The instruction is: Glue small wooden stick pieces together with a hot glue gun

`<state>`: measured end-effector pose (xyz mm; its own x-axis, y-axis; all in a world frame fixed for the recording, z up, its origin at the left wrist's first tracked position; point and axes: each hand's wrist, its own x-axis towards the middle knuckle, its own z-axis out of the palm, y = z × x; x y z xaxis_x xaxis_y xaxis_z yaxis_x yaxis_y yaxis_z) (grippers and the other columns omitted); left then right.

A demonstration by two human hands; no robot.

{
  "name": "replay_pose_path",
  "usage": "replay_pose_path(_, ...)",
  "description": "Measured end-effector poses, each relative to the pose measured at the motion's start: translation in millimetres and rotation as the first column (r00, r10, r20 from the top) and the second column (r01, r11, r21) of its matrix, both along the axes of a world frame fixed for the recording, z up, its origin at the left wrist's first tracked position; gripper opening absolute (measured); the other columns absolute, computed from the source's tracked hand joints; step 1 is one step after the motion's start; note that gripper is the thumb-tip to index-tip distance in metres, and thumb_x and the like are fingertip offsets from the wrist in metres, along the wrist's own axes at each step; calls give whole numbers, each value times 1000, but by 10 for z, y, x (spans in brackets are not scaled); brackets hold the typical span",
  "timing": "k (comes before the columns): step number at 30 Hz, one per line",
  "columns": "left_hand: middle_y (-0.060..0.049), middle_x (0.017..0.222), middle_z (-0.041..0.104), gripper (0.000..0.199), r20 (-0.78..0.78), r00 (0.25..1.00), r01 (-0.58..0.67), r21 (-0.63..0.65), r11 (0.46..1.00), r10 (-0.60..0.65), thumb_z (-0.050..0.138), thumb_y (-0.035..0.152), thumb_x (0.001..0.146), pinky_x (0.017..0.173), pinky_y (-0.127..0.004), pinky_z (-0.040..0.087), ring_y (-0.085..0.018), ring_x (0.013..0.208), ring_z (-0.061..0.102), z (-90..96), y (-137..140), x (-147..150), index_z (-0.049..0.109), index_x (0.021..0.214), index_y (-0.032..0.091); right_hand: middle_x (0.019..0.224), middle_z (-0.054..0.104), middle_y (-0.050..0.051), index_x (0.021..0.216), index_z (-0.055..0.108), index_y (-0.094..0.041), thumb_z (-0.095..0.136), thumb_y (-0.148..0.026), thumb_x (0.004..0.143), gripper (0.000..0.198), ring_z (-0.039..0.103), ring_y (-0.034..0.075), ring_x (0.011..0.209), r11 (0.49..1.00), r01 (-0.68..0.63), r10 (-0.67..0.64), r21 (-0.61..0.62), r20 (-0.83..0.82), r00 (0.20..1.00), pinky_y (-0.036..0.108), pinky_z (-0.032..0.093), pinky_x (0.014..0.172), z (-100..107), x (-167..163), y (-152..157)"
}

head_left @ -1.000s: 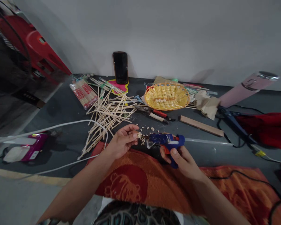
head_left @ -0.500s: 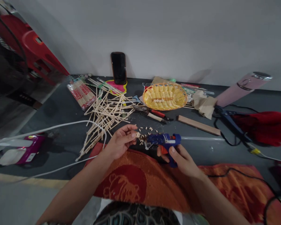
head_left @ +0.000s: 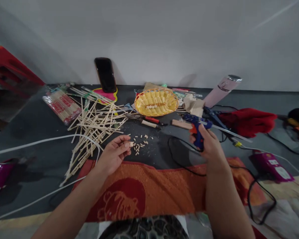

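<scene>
My left hand [head_left: 116, 152] pinches a small cluster of pale wooden pieces [head_left: 131, 144] between thumb and fingertips. Just right of it, several short cut stick pieces [head_left: 139, 146] lie scattered on the dark table [head_left: 161, 149]. My right hand [head_left: 209, 142] is wrapped round the handle of a blue glue gun [head_left: 198, 127] with an orange trigger. A long clear glue stick [head_left: 231, 133] juts out of its back, and its nozzle points left, above a wooden block [head_left: 181, 124]. The gun and my left hand are well apart.
Long thin sticks [head_left: 94, 126] lie heaped at left beside a packet of sticks [head_left: 62, 106]. Pliers [head_left: 149, 122] lie before a yellow woven basket [head_left: 156, 102]. A phone [head_left: 106, 75] leans on the wall; a pink flask [head_left: 223, 89] stands at right. An orange towel [head_left: 164, 186] covers the front edge.
My right hand has carried the glue gun away from the left hand, to the right and farther back. My left hand still holds the wooden pieces. The view has turned right.
</scene>
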<state>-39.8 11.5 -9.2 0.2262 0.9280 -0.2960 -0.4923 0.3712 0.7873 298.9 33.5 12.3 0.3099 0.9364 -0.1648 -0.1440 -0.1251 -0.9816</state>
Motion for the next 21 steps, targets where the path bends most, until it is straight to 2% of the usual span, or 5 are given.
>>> replay_pose_path(9,0,76,62,23,48,999,6,6,1000,-7,70,15,75,60,-17,49,-6,64,56,28,-22,0,63,97,17,60,62,4,73,64,-13,60,-62,73,49,51,11,45,953,105,38,-283,457,889,21,38,39,-302,715,75)
replay_pose_path(12,-1,78,62,24,69,998,-8,12,1000,7,71,14,74,61,-17,49,-7,65,57,47,-20,0,63,96,17,58,61,8,69,66,-12,54,-65,75,55,54,16,51,932,190,82,-308,691,718,27,41,47,-356,796,93)
replay_pose_path(15,0,76,63,24,87,996,-23,10,1000,22,72,15,73,60,-17,48,-6,63,56,56,-13,-5,63,96,17,66,63,12,73,70,-13,50,-66,76,57,59,25,66,906,286,163,-312,880,445,36,44,61,-330,808,82)
replay_pose_path(18,0,76,63,26,101,994,-43,7,999,42,73,15,72,61,-18,48,-6,63,56,62,-13,-9,63,96,17,96,65,17,93,70,-15,48,-60,81,51,59,32,90,926,363,49,-107,985,165,44,44,76,-239,709,39)
replay_pose_path(21,0,74,63,26,107,993,-44,2,999,44,73,15,72,61,-18,48,-6,62,55,67,-20,-7,63,96,17,112,60,16,105,65,-15,50,-45,86,38,51,31,108,973,165,-172,160,983,61,47,38,92,-106,420,15)
